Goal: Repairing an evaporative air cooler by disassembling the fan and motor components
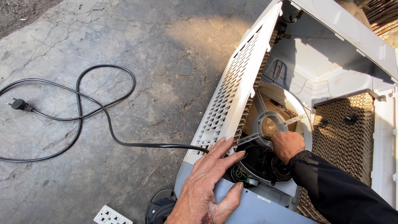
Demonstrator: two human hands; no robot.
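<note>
A white air cooler (331,54) lies opened on the concrete, its back off. My left hand (207,182) rests flat, fingers spread, on the lower edge of the slatted side panel (236,91). My right hand (287,145), in a dark sleeve, reaches inside and grips the grey metal motor bracket (265,124) with its ring and arms. Just below sits the black motor (269,164) with coloured wires beside it. A brown honeycomb pad (344,132) lines the right side.
A black power cord (103,108) loops over the cracked concrete from the cooler to its plug (18,104) at the far left. A white socket strip (110,216) and a dark sandal (159,205) lie at the bottom edge.
</note>
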